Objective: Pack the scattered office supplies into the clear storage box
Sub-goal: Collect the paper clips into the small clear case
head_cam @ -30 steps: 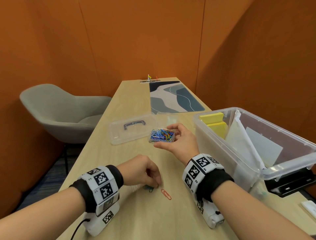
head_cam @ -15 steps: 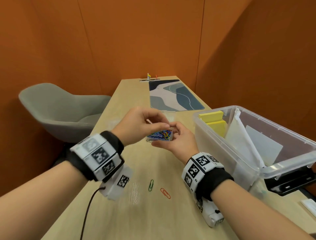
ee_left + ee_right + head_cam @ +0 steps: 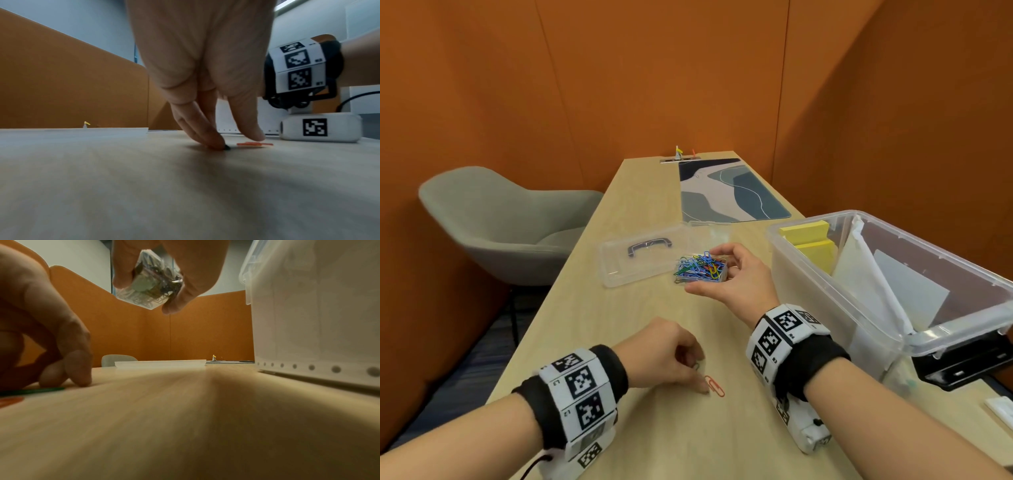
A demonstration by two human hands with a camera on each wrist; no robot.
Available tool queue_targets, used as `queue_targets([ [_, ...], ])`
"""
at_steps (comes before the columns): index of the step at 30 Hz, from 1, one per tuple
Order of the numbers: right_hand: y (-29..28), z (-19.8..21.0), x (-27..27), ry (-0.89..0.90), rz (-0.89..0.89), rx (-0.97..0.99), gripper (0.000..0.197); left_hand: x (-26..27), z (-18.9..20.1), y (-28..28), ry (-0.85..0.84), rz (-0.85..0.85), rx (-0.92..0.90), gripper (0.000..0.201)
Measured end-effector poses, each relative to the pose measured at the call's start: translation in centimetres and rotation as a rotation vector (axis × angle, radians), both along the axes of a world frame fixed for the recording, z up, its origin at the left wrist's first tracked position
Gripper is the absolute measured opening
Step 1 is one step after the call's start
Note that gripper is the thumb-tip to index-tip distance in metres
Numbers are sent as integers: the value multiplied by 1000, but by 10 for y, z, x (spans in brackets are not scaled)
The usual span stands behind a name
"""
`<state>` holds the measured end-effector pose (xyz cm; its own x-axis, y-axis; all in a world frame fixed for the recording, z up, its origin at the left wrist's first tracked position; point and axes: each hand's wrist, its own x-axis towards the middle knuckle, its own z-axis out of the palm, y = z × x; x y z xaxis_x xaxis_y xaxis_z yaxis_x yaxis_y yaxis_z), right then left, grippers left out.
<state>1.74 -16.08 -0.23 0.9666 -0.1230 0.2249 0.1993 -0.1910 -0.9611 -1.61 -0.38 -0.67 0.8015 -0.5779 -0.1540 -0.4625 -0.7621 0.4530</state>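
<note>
So my left hand [image 3: 671, 353] is back down on the table [image 3: 654, 428] after dropping a clip into the little box half a second ago, which means one more stray is packed and two are left. Fingers [image 3: 207, 138] are bunched together and pressing down on the green paper clip [image 3: 41, 390], thumb [image 3: 248, 129] planted just beside it, so I'm mid-pinch, but it's still flat on the wood and not lifted yet. The orange paper clip [image 3: 714, 385] is lying right at my thumb tip, touching distance, so that one's probably next. Further out, my right hand [image 3: 736, 277] hovers above the table with its fingers curled round the small clear clip box [image 3: 702, 270], open top, heaped with coloured clips. Beyond that hand sits the storage lid [image 3: 643, 255] with its dark handle, flat on the table. Off to the right of my right hand is the clear storage box [image 3: 825, 284], already holding yellow sticky notes [image 3: 808, 236] and some paper sleeves [image 3: 876, 274]. The clip box isn't in there yet.
</note>
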Motion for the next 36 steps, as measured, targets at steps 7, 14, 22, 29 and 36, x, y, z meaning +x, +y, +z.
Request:
queue_targets([
  [7, 0, 0, 0, -8, -3, -9, 56, -6, 1, -17, 60, -215, -45, 33],
  [14, 1, -1, 1, -13, -11, -7, 56, -2, 2, -20, 140, -204, -11, 26],
  [22, 0, 0, 0, -11, -9, -6, 56, 0, 3, -24, 139, -224, 82, 15],
  [29, 0, 1, -1, -12, -4, -1, 56, -2, 2, -23, 121, -216, 97, 12],
  [36, 1, 2, -1, -25, -12, -9, 55, 4, 46, -9, 210, -186, -59, 17],
])
